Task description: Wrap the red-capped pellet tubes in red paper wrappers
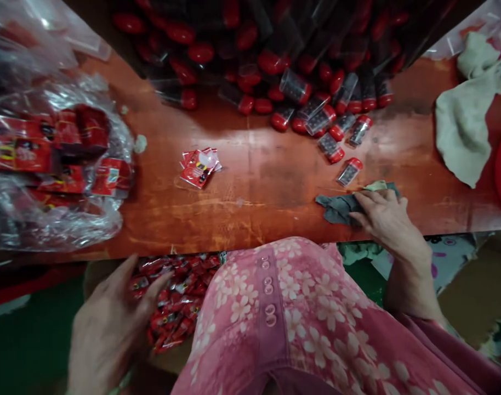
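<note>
My left hand (114, 323), somewhat blurred, hovers below the table's front edge with thumb and fingers apart and nothing between them. Beside and beneath it, a box holds many small red wrapped packets (178, 302). My right hand (386, 219) rests on the tabletop at the right, its fingers curled over a crumpled dark grey cloth (339, 209). Just beyond that cloth lies a small clear container with a red cap (349, 171), dark pieces inside. Several similar red-capped containers (330, 148) are scattered behind it.
At the back, a large box spills a heap of red-capped containers (273, 61) onto the orange-brown table (250, 214). A few flat red sachets (199, 167) lie left of centre. Clear plastic bags with red packs (30, 153) fill the left; a pale cloth (462, 129) lies right.
</note>
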Available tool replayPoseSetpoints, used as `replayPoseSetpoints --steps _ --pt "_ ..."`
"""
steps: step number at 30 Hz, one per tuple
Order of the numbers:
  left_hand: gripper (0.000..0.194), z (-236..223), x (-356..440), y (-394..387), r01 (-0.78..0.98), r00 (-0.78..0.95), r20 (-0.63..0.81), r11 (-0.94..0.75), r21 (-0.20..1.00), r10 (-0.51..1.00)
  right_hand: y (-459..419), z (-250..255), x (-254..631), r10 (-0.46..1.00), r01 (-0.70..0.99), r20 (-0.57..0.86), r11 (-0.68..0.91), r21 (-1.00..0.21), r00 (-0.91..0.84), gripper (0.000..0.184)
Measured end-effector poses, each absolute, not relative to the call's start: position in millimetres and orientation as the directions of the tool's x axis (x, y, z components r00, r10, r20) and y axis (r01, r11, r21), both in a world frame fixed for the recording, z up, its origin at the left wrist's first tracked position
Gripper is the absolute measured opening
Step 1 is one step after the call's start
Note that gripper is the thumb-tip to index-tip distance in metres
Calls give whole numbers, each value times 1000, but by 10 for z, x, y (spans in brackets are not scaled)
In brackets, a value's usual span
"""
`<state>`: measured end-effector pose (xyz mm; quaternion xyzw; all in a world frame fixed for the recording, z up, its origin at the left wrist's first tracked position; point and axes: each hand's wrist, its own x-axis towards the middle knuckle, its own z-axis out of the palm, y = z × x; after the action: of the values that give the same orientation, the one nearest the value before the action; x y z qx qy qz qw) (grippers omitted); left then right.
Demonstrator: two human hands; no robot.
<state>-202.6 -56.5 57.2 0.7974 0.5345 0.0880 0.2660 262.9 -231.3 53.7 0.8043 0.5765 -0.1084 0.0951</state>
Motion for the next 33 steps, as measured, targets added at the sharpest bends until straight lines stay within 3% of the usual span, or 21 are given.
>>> replayPoseSetpoints --steps 1,4,6,8,10,12,15,18,20,22,25,27,30,33 --pt "60 536 -1710 -490 823 435 -94 -353 444 895 -2349 471 2644 898 944 -293 -321 76 329 36" --pt "50 392 -553 -334 463 770 40 -600 653 637 -2364 287 2669 906 942 -263 -305 141 332 33" --pt "50 314 190 -367 213 905 129 -692 689 406 -2338 210 2711 922 952 -247 -271 139 299 32" --pt "58 250 764 -522 112 969 111 -793 598 220 -2318 168 2773 944 968 -216 -234 90 248 28" --pt "63 163 1123 -736 122 986 45 -877 464 161 -2314 148 2832 964 976 -149 -218 14 218 19" --pt "51 40 1300 -920 79 994 38 -923 376 101 -2324 141 2878 969 969 -83 -239 -60 234 15" --pt "32 -166 1390 -1024 -17 996 85 -935 355 14 -2336 157 2950 944 914 -94 -330 -237 317 24" --pt "33 -299 1453 -967 -3 991 127 -922 387 50 -2285 173 3096 891 702 -234 -451 -552 388 24" --pt "45 -311 1498 -908 23 992 105 -907 421 74 -2175 133 3243 841 550 -236 -504 -666 486 47" --pt "60 -256 1500 -846 16 993 94 -887 461 67 -1991 30 3401 761 529 -97 -530 -662 641 70" --pt "65 -112 1323 -689 -47 983 179 -867 496 49 -1620 -211 3567 696 570 28 -565 -596 718 92" --pt "51 -42 1059 -507 -19 960 252 -876 482 118 -1372 -375 3578 706 605 68 -548 -578 705 91" --pt "29 -35 502 -158 212 872 325 -880 424 367 -1081 -550 3435 716 645 125 -521 -559 687 83" --pt "38 -115 -98 138 516 690 335 -761 392 641 -892 -602 3189 734 677 167 -480 -559 658 74"
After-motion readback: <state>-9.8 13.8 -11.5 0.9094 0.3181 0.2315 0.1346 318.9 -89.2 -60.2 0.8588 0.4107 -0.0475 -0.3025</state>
